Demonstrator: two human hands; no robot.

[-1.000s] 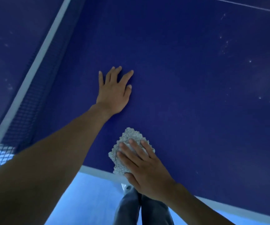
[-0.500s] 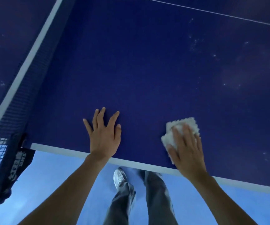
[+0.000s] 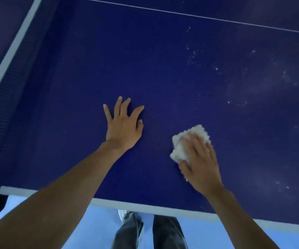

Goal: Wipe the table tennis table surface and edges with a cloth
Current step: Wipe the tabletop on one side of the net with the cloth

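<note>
1. Plainly, the wiping is mid-way: the blue worktop [image 3: 145, 60] around the two hands looks even and free of marks, while pale specks [image 3: 193, 56] and a hazy smear dot the right of the frame, so that patch appears to be left to do.
2. Whether the white edge line [image 3: 145, 206] along the bottom has been wiped cannot be told. The far side beyond the thin centre line [image 3: 181, 14] and the strip by the net [image 3: 10, 78] at the left show nothing either way.
3. The cloth [image 3: 178, 150], a pale nubbly pad, lies on the worktop at centre right, under the right grip [image 3: 200, 162]. Its fingers lie flat across the cloth and press it down rather than clamp it. They are smeared by motion blur.
4. The left grip [image 3: 123, 128] rests palm-down at the middle of the frame with its fingers spread apart, holding nothing and likely bracing the person.
5. Against the frame half a second earlier, both hands sit further in from the white edge line, where the left wrist then lay right on it.
6. A second earlier, the cloth was below the left grip and close to the edge. It is now to that hand's right, nearer the specks.
7. Dark trousers [image 3: 166, 232] show below the edge.
</note>
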